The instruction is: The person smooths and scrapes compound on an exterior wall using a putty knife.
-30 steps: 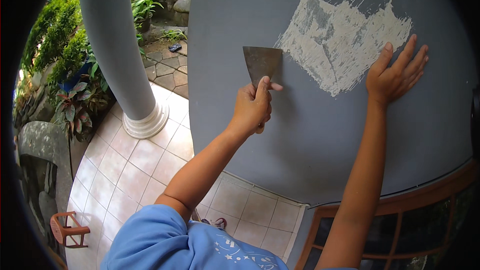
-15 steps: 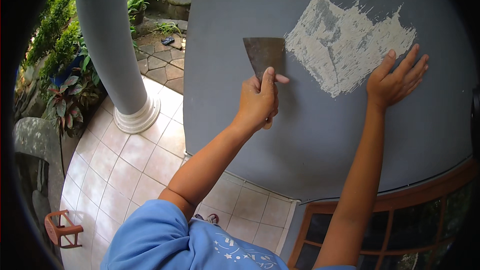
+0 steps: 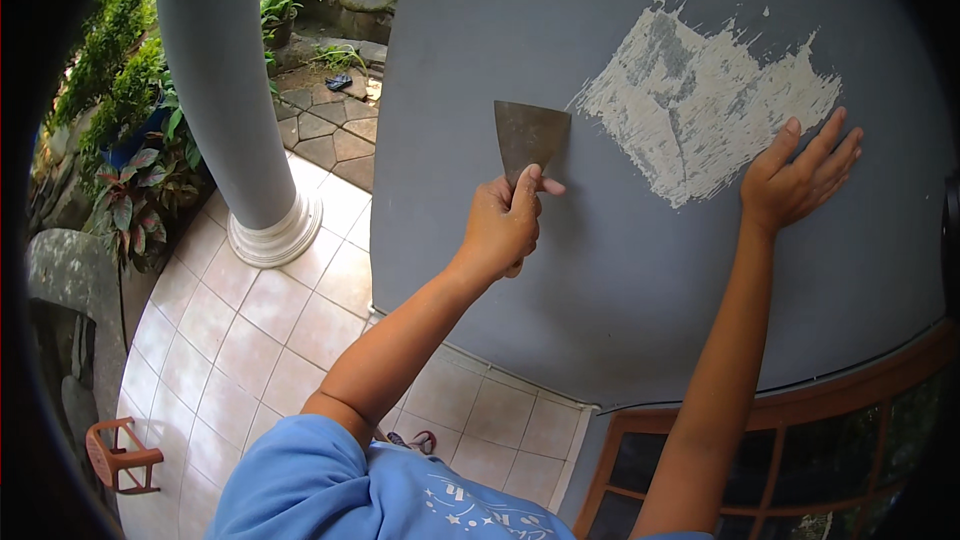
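Note:
My left hand is closed round the handle of a putty knife, its wide, dull metal blade pointing upward. The blade stands to the left of a rough whitish patch where the grey wall's paint is scraped away. A dark crack-like line runs down through that patch. My right hand lies spread against the wall at the patch's lower right edge, and holds nothing. Most of the knife's handle is hidden by my left fingers.
On the left stands a round grey column with a white base, beside garden plants. A small brown stool is on the tiled floor at lower left. Below the wall runs a brown-framed window.
My left hand has moved slightly down and left with the putty knife, leaving the blade farther from the patch. My right hand keeps its place beside the patch; the view has shifted slightly.

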The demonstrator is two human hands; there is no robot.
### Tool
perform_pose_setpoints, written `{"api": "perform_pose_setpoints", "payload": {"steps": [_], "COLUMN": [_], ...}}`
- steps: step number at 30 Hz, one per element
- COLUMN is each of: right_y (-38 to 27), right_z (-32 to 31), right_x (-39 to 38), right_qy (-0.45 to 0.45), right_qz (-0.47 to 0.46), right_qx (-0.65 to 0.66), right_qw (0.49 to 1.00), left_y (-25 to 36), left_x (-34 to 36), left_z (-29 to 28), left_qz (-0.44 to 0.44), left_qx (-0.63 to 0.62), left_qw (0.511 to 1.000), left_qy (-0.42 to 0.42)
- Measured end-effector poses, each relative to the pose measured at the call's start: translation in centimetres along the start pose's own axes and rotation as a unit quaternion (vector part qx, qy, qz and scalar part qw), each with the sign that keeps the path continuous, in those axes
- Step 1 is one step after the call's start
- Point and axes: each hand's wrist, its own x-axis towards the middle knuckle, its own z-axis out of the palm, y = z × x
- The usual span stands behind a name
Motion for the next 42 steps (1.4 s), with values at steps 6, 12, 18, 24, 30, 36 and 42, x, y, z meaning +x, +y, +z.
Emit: {"api": "perform_pose_setpoints", "payload": {"steps": [6,12,18,24,30,36,42], "right_y": [-0.1,-0.3,0.4,-0.1,0.0,-0.3,0.3], "right_z": [0.1,0.2,0.3,0.0,0.2,0.0,0.1], "right_x": [0.3,0.2,0.1,0.2,-0.1,0.4,-0.2], "right_qy": [-0.003,0.004,0.01,-0.001,0.004,0.004,0.009], "right_qz": [-0.007,-0.01,-0.013,-0.018,-0.004,-0.011,-0.011], "right_qx": [-0.002,-0.003,-0.001,0.0,0.005,0.009,0.009], "right_qw": [1.0,1.0,1.0,1.0,1.0,1.0,1.0], "left_y": [2.6,0.1,3.1,2.2,1.2,2.5,0.8], "left_x": [0.3,0.9,0.8,0.6,0.3,0.3,0.6], "left_z": [1.8,0.6,2.2,1.2,0.3,0.8,0.0], "left_qz": [0.047,0.019,0.087,0.043,0.044,0.037,0.007], "left_qx": [-0.057,-0.031,-0.029,-0.047,0.002,-0.046,-0.023], "left_qw": [0.997,0.999,0.996,0.998,0.999,0.998,1.0], "left_qy": [-0.009,0.002,-0.019,-0.009,0.02,-0.005,-0.018]}}
